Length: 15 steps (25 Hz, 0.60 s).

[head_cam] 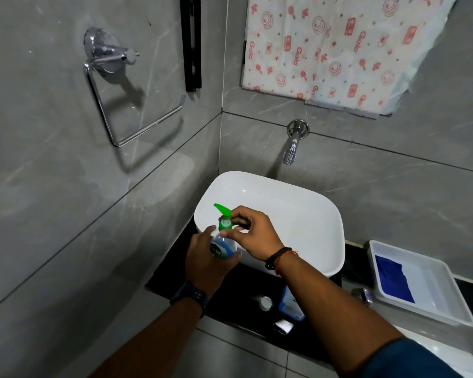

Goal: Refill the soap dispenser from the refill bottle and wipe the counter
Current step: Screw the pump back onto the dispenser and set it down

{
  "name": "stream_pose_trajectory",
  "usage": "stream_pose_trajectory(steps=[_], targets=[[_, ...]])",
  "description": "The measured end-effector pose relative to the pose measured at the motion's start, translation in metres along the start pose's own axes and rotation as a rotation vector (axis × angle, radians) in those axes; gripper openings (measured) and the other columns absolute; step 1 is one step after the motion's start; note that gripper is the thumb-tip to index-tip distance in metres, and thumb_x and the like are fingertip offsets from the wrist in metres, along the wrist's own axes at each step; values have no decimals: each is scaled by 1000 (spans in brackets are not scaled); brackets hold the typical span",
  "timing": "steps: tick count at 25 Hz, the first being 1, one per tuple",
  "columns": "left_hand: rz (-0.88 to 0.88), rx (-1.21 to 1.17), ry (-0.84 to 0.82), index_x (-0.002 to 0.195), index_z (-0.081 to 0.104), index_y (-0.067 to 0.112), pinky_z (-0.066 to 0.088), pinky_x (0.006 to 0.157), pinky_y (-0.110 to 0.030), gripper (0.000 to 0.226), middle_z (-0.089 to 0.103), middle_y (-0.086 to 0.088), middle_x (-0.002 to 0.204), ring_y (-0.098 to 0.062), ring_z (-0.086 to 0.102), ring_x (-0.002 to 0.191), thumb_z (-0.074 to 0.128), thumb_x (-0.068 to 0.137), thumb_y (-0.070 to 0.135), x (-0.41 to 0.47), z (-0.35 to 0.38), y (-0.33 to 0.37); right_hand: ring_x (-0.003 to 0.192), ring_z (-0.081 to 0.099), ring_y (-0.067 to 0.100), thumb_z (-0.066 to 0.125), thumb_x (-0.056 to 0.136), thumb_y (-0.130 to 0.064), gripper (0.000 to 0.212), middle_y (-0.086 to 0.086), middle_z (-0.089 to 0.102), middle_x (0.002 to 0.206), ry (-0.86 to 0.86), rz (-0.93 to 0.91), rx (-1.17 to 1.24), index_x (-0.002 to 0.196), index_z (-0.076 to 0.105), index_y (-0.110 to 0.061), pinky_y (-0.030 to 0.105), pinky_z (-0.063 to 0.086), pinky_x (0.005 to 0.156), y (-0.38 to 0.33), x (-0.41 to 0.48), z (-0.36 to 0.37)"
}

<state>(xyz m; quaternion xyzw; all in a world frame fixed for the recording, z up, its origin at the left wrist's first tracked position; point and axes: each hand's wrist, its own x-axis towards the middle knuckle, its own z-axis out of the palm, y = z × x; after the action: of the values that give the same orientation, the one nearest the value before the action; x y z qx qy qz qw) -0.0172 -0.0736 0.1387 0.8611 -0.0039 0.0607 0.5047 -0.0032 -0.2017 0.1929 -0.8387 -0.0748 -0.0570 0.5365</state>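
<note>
Refill bottle (291,305): on counter (238,301), behind right forearm. Dispenser (222,242): over sink (271,197) edge, left hand (205,264) wrapping body, right hand (253,233) pinching green collar. Likely light, smooth, slippery plastic; hold body, twist collar.

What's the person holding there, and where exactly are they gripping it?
A soap dispenser: the left hand wraps its clear body, while the right hand pinches the green pump collar at the neck.

hands 2 (202,257) | soap dispenser 1 (222,245) | basin 1 (311,203) | tray 1 (448,301) | tap 1 (292,148)
</note>
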Motion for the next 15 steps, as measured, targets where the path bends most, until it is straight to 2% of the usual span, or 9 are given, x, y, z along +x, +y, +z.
stream_pose_trajectory(steps=[3,5,8,15], targets=[[5,14,-17,118,57,11,57,80,-40,73,62,-9,110,-21,62,95,86,57,41,1,-2,0,79,60,7,84,68,-26,26,-11,65,81,64,19,-67,79,61,-26,25,52,71,-1,-2,2],[7,0,-28,116,57,14,57,79,-38,71,62,-7,110,-19,63,95,86,57,39,1,-2,-1,78,57,6,82,69,-33,25,-14,63,81,70,1,-111,83,62,-27,23,49,68,-1,-4,2],[1,-31,-10,109,59,18,58,76,-41,64,63,-5,104,-19,63,90,87,55,36,1,-2,2,80,58,5,74,77,-23,21,-11,65,86,77,-34,-103,98,69,-22,27,51,72,-1,-7,1],[17,12,9,119,56,14,57,82,-42,75,61,-8,112,-22,61,98,88,54,33,2,3,9,89,65,11,81,73,-17,21,-5,70,92,155,26,14,90,68,-20,29,56,80,0,-8,1]])
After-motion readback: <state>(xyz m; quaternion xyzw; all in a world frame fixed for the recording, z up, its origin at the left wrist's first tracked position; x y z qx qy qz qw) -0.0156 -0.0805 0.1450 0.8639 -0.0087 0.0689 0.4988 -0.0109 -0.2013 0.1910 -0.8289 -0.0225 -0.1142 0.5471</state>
